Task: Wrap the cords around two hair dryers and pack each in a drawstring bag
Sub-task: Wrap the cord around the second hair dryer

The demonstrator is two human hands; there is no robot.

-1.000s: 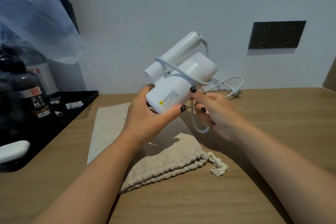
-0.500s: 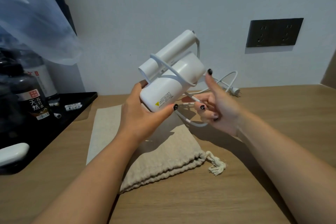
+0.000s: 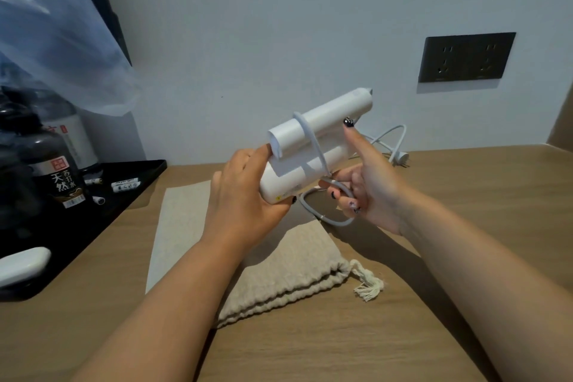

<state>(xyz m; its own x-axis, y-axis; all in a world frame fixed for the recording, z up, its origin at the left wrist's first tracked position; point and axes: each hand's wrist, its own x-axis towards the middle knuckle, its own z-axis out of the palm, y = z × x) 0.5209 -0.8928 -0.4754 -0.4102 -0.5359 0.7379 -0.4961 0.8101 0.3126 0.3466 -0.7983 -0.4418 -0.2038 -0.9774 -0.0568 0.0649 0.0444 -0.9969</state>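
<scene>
1. Nearest on the wooden table lies a filled beige bag, flat on its side, its gathered mouth and frayed tassel pointing right.
2. A flat beige cloth, perhaps a second bag, lies beside and behind it, partly under the left forearm.
3. Above the bag, held clear of the table, is the white dryer, folded so that its handle lies along its barrel. Both long axes run from lower left to upper right, with the upper end toward the wall.
4. The left hand grasps the lower end of the barrel, fingers curled round it from below and the thumb along the near side.
5. The right hand is beside the dryer's right side. Its thumb stands up, with the tip touching the handle, and its lower fingers are curled round the cord.
6. One turn of the cord crosses over the handle and barrel near the left end. Below the dryer it hangs in a loop between the two hands.
7. Behind the right hand the rest of the cord trails across the table to the plug, which lies near the wall.
8. At the left a black tray holds dark bottles and small white items. A white object sits at its near edge.
9. Farthest, a dark socket plate is on the wall, and clear plastic hangs at the upper left.
</scene>
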